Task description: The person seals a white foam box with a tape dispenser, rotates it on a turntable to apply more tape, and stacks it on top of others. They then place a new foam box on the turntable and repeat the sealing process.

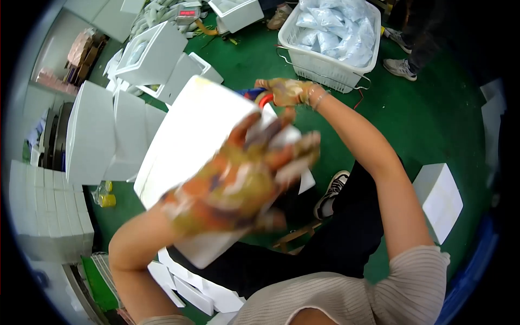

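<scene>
A white foam box (187,135) stands tilted in front of me, against my legs. My left hand (227,181), in a multicoloured patterned glove, is in front of the box with its fingers spread. It is blurred by motion and holds nothing I can see; contact with the box cannot be told. Beyond the box's right edge, my right hand (290,92), gloved alike, is closed around a red-and-blue tape dispenser (265,99). Part of the dispenser is hidden behind the box and the hand.
A white plastic basket (319,70) full of bluish bags stands ahead, with another person's shoes (401,69) beside it. White foam boxes (89,135) crowd the left. Another foam box (443,203) lies right on the green floor. Foam pieces (195,295) lie lower left.
</scene>
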Demonstrator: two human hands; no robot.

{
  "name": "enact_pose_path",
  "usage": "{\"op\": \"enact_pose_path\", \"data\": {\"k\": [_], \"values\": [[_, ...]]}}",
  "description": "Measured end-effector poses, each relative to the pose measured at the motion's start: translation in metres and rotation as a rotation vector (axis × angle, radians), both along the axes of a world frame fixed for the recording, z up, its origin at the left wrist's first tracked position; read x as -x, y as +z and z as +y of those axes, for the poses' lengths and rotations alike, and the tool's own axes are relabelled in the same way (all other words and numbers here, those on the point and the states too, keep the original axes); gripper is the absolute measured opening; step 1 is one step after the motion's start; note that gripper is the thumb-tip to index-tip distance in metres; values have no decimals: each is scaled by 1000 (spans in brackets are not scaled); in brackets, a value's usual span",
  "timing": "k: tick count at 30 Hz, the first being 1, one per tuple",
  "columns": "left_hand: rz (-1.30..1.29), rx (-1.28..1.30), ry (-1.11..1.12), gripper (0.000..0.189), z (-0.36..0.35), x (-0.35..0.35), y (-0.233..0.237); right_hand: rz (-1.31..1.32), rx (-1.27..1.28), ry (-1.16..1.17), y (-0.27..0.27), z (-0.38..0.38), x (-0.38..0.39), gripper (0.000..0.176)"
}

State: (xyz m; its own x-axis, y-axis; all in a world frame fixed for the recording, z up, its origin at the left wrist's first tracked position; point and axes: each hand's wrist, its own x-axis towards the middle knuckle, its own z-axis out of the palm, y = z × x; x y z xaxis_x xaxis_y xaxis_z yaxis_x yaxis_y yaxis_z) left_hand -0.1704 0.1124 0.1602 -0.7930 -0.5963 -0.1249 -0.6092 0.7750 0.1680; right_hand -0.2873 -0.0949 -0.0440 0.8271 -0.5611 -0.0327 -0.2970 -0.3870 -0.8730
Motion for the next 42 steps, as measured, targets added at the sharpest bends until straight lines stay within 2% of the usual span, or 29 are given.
{"op": "enact_pose_path", "data": {"k": [1,2,4,5,6,8,9,12,14,16,17,19,20,22,23,25,26,27,28,29,30,32,33,34,36,37,38,40,42], "values": [[-40,51,13,74,-10,2,-4,-6,84,75,4,-6,-4,38],[172,117,64,63,-17,0,-12,-8,97,81,9,-10,-8,38],[84,130,198,58,-23,-1,-4,51,191,135,13,-18,-14,31],[75,129,190,58,-22,-2,-5,1,275,176,-6,-32,-23,38],[86,168,220,54,-23,-2,-10,-2,270,166,-7,-35,-17,38],[103,195,238,51,-25,-3,-13,-66,455,127,-10,-33,-2,46],[124,182,275,50,-29,-4,-13,335,268,82,55,6,19,55],[198,192,307,48,-39,-4,-14,257,188,-8,32,10,63,57],[125,240,449,47,-47,-6,-17,245,270,-26,16,20,96,56],[121,331,582,40,-61,-16,-24,358,533,-47,3,22,129,47],[64,374,647,38,-73,-25,-29,358,539,-55,-8,21,144,47],[-31,409,796,32,-95,-46,-32,-185,-78,45,-29,21,165,62],[-66,456,865,29,-105,-59,-35,236,-119,-107,10,43,161,59],[-182,457,1031,32,-122,-86,-36,91,-83,-102,-22,45,171,54],[-274,394,1103,34,-122,-94,-27,89,-84,-97,-21,51,173,54],[-368,350,1229,40,-141,-166,-41,118,213,-87,-10,63,174,49],[-413,321,1290,42,-132,-183,-38,109,209,-79,-5,67,173,49],[-416,401,1283,42,-124,-210,-42,184,108,-95,0,69,173,48],[-425,407,1368,45,-110,-222,-40,261,7,-111,2,69,173,47],[-358,404,1401,47,-93,-234,-37,133,-76,-170,-15,66,176,41],[-354,410,1407,49,-78,-256,-40,131,-79,-163,-7,70,177,41],[-396,341,1592,52,-52,-254,-32,246,133,-105,22,82,179,37],[-362,395,1597,56,-36,-263,-37,291,-107,-163,7,76,179,39],[-326,451,1603,61,-24,-271,-41,291,-110,-147,5,79,182,39],[-286,392,1602,67,-7,-264,-35,240,-7,-200,17,103,189,40],[-231,344,1583,73,0,-258,-32,335,181,-171,21,116,196,34],[-237,336,1591,73,6,-255,-33,337,175,-160,18,129,201,34],[-40,368,1484,83,14,-249,-33,115,139,-220,13,155,212,32],[-135,338,1518,84,18,-249,-30,242,328,-176,42,195,216,41]]}}
